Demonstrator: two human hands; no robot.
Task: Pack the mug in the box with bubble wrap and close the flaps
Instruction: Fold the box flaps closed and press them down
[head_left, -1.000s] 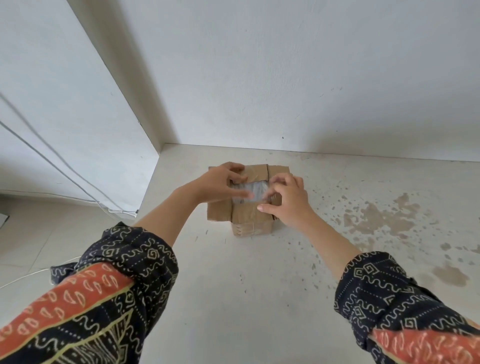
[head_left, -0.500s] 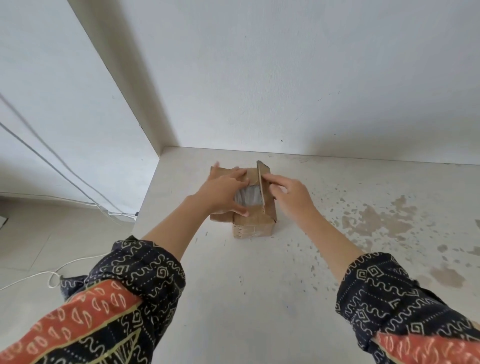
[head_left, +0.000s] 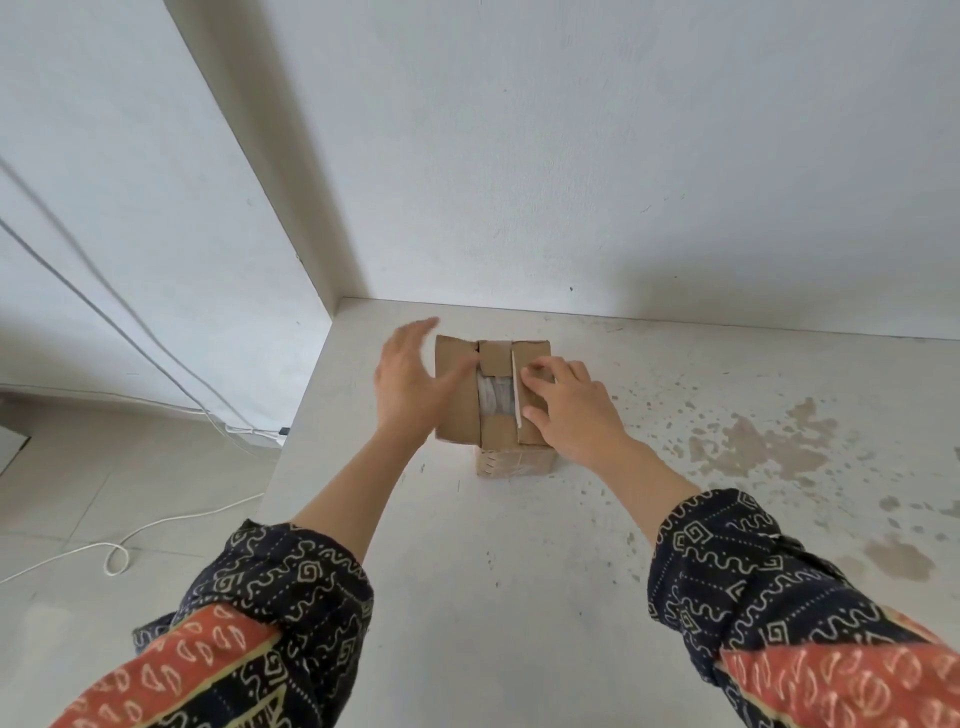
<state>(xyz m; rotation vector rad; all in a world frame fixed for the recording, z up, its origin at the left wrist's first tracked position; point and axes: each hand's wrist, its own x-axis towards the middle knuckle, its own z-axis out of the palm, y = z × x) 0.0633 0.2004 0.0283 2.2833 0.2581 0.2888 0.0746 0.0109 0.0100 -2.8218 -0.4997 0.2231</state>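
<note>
Head view: we see a small cardboard box (head_left: 514, 462) sitting on a stained pale table (head_left: 519, 571), close to the wall corner. Right flap (head_left: 532, 395) is folded down over the top, and the right hand (head_left: 569, 410) lies flat on it, fingers spread, pressing rather than gripping. Left flap (head_left: 457, 405) is still out to the side, roughly level. Left hand (head_left: 405, 389) is open, fingers extended and slightly blurred, palm facing the box; thumb reaches across the left flap, and we can't tell whether the palm touches it. Far flap (head_left: 496, 357) and near flap (head_left: 498, 434) are folded in. Between them a strip of whitish bubble wrap (head_left: 494, 400) shows through the gap in the top. We can't see the mug itself; anything under the wrap is hidden. Both forearms come in from the bottom corners, in dark patterned sleeves (head_left: 291, 597) with orange panels. White cable (head_left: 119, 551) loops on the tiled floor (head_left: 78, 493) at left, more cable runs along the wall.
</note>
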